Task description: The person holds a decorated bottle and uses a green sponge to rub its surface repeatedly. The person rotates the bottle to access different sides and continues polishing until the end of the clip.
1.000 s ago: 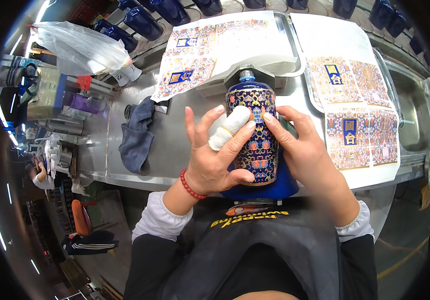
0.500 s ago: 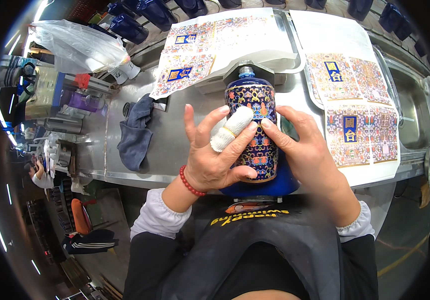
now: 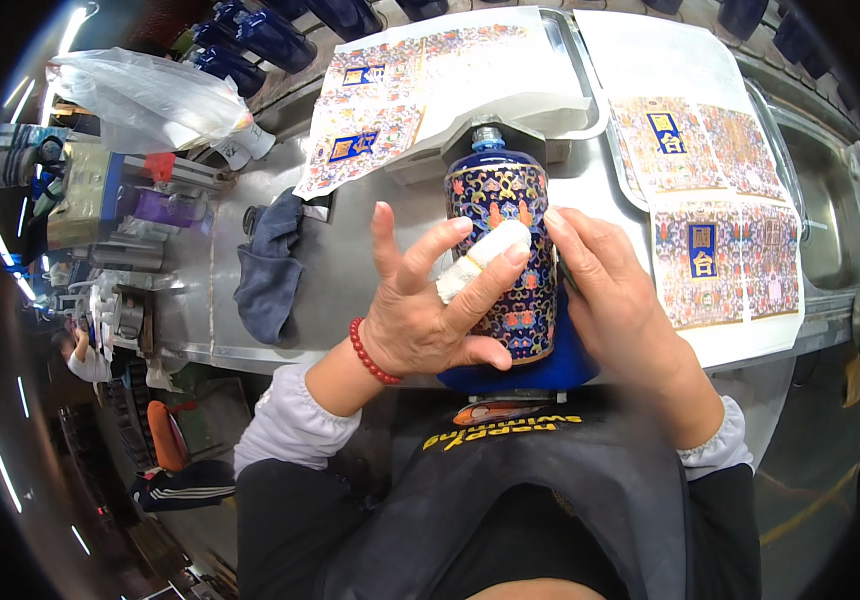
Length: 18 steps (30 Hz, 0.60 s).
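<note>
Nearest: dark apron (image 3: pixel 500 470), close to near edge of desk (image 3: pixel 335 265). Blue rest (image 3: pixel 577 368) at that edge, partly hidden by bottle (image 3: pixel 528 305). Bottle btwn the hands, patterned blue, base near, neck far; can't tell if it lies flat or tilts.

Left hand (image 3: pixel 425 310) on bottle's left: fingers spread, index + wrapped finger (image 3: pixel 487 258) over its front, thumb out twd base. Red bracelet (image 3: pixel 372 355) at wrist. Right hand (image 3: pixel 610 290) along bottle's right edge, fingers close tog., thumb mostly hidden; can't tell if it pinches.

Room: wide bare strip of desk btwn left hand & grey-blue cloth (image 3: pixel 270 265), more bare metal left of cloth. Right side tight: right sheet (image 3: pixel 725 255) starts just beyond right hand, runs down to near edge; sink (image 3: pixel 830 225) past it.

Farther: dark holder (image 3: pixel 528 148) round the neck, left sheet (image 3: pixel 450 85) beyond, its near edge curling up; tray (image 3: pixel 591 115) rim shows on its right. Clear bag (image 3: pixel 150 95) far left. Farthest: row of blue bottles (image 3: pixel 275 40) past desk's far edge.
</note>
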Motion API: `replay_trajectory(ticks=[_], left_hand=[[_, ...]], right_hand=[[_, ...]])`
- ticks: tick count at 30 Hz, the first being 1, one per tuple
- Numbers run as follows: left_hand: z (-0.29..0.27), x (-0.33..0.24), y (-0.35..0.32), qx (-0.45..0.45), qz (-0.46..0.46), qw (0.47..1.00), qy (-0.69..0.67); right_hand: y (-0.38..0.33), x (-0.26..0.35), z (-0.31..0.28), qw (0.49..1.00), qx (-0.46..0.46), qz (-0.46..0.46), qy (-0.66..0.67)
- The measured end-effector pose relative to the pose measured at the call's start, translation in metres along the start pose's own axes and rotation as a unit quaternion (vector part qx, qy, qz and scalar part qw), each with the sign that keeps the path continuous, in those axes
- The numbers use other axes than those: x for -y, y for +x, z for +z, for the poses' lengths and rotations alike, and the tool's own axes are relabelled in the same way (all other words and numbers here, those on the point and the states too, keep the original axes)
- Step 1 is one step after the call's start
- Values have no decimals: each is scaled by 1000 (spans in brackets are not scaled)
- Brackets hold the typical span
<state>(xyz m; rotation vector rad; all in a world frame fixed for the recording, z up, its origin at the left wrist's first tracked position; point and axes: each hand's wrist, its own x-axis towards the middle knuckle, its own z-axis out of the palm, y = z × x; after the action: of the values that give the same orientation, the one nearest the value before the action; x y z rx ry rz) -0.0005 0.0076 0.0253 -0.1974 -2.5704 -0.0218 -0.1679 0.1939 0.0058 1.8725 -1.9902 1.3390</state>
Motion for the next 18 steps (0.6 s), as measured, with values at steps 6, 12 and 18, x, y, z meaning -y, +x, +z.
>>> replay_trajectory(ticks=[6, 12, 18], left_hand=[[-10, 4, 7, 8, 19, 1000, 14], [-12, -1, 8, 20, 33, 999, 8], [-8, -2, 8, -40, 95, 995, 16]], right_hand=[[-1, 1, -3, 1000, -7, 8, 16], [-5, -5, -12, 999, -44, 9, 0], [-9, -4, -21, 992, -62, 80, 74]])
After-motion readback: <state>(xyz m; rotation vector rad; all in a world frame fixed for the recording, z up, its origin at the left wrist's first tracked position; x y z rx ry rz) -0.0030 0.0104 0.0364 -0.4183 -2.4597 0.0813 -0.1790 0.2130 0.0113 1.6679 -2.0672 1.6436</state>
